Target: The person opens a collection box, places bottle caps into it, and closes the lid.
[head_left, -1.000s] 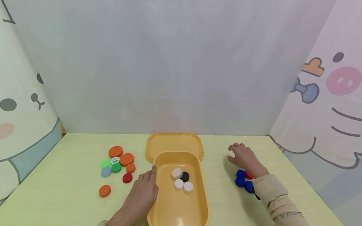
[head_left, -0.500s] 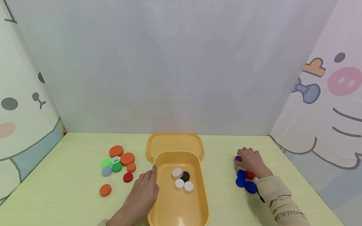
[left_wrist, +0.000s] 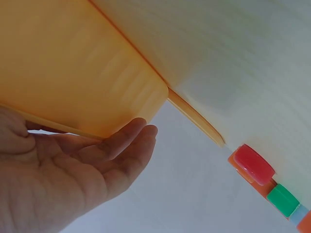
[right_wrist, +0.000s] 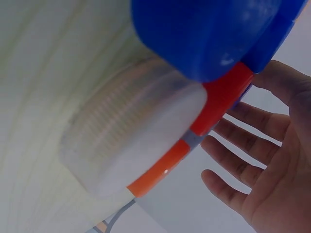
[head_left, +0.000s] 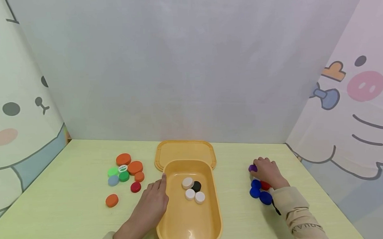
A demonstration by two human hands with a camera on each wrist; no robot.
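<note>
An open yellow plastic box [head_left: 189, 225] holds several caps: white caps [head_left: 190, 194] and a black cap [head_left: 196, 186]. My left hand [head_left: 151, 205] lies along its left rim. In the left wrist view, the fingers of that hand press the box's outer wall [left_wrist: 73, 73], with the thumb side over the rim. My right hand [head_left: 268, 171] reaches to the table's right side and pinches a purple bottle cap [head_left: 252, 168] between thumb and index finger. The right wrist view shows its other fingers spread beside a red cap [right_wrist: 223, 97]. Blue caps [head_left: 265, 197] lie nearer me.
The yellow lid [head_left: 184, 151] lies flat behind the box. To the left sit several caps: orange caps [head_left: 135, 167], a green cap [head_left: 124, 176], a light blue cap [head_left: 113, 180] and a dark red cap [head_left: 135, 187]. A grey curtain [head_left: 183, 70] stands at the table's back edge.
My right hand has moved slightly right and down onto the purple cap and taken it between its fingertips. The left hand stays at the box's rim.
</note>
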